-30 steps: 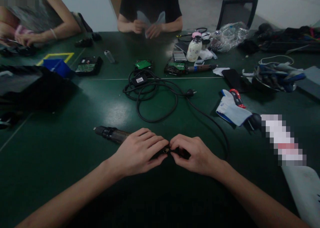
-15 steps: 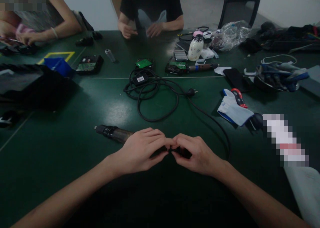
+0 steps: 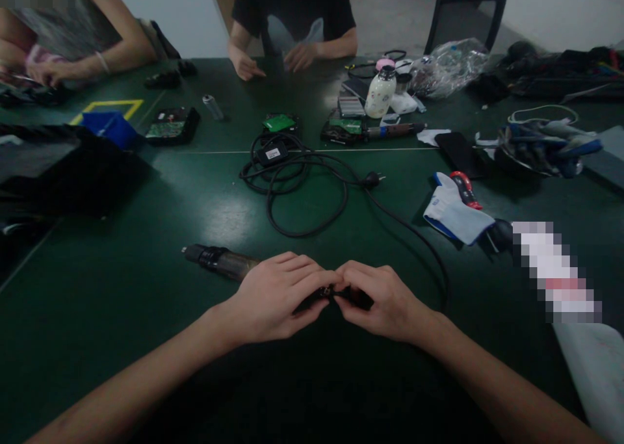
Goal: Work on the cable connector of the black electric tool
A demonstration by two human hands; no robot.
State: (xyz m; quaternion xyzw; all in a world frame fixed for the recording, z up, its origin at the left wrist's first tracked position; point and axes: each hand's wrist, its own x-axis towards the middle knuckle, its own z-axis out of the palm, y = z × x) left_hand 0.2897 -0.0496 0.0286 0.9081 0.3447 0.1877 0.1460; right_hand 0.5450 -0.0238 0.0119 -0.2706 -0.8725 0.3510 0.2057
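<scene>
My left hand is closed around the rear of an electric screwdriver. The tool's black nose and bit end point left, past my knuckles, and its brown see-through body runs under my fingers. My right hand pinches a small black cable connector against the tool's rear end; whether it is seated in the socket, I cannot tell. My fingertips meet and hide most of that joint. A black power cable runs from a coil and drops behind my right hand.
Ahead lie the cable's adapter box and mains plug. Hard drives with green boards and another screwdriver are farther back. Right are gloves and a phone; left, a black bin. Two people sit across.
My hands stay almost in place. My left hand has tilted slightly, and more of the small gap between my fingertips shows. The screwdriver's nose has shifted a little left.
</scene>
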